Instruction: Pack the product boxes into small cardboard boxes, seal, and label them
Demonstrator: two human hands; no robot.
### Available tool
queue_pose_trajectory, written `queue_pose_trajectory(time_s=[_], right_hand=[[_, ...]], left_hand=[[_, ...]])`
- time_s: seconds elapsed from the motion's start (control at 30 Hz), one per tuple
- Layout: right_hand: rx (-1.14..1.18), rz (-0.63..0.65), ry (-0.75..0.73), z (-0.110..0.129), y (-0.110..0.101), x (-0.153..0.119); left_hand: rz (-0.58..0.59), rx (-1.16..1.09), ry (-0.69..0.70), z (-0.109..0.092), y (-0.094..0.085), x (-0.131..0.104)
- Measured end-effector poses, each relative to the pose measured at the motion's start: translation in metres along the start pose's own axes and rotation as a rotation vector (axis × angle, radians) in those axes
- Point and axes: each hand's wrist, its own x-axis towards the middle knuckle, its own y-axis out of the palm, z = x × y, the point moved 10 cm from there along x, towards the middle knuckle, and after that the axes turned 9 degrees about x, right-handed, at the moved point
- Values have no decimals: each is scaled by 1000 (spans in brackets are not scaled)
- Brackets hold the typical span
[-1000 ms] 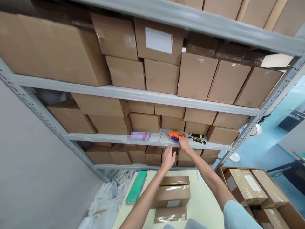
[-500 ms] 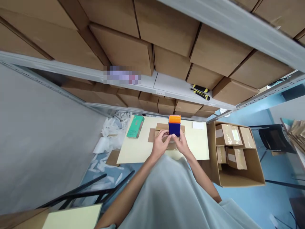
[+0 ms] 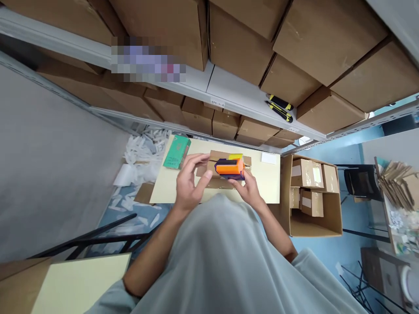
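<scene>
My right hand [image 3: 248, 188] grips an orange and dark blue box [image 3: 229, 166], tilted on its side over the table. A yellow part [image 3: 235, 156] shows just behind the box; whether it belongs to it I cannot tell. To the left, my left hand [image 3: 193, 181] is open, its thumb and fingers spread and apart from the box. Beneath both hands lies an open brown cardboard box [image 3: 218, 183] with its flaps out. A green box [image 3: 177, 151] rests on the table's left part, beyond my left hand.
The pale yellow table [image 3: 265, 187] carries a white card [image 3: 269, 158] at its right. A large carton [image 3: 316, 226] with several taped parcels stands at the right. Two yellow-black utility knives [image 3: 279, 109] lie on the shelf [image 3: 242, 93] ahead, among cardboard boxes. White scraps [image 3: 147, 148] cover the left floor.
The orange and dark blue box has turned from upright onto its side. My left hand has let go of it and moved left, fingers opening. The view has shifted slightly.
</scene>
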Motion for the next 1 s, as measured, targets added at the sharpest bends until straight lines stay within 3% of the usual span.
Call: queue_pose_trajectory(time_s=[0.23, 0.4, 0.57, 0.77, 1.0], right_hand=[[-224, 149, -210, 18, -5, -5], [-327, 193, -299, 22, -10, -8], [-367, 206, -293, 22, -15, -10], [-403, 276, -273, 25, -12, -13], [-336, 373, -167, 26, -4, -13]], left_hand=[[226, 107, 148, -37, -3, 30], [296, 101, 207, -43, -3, 28], [330, 89, 245, -46, -5, 25], [382, 37, 179, -36, -2, 23], [392, 2, -40, 11, 7, 10]])
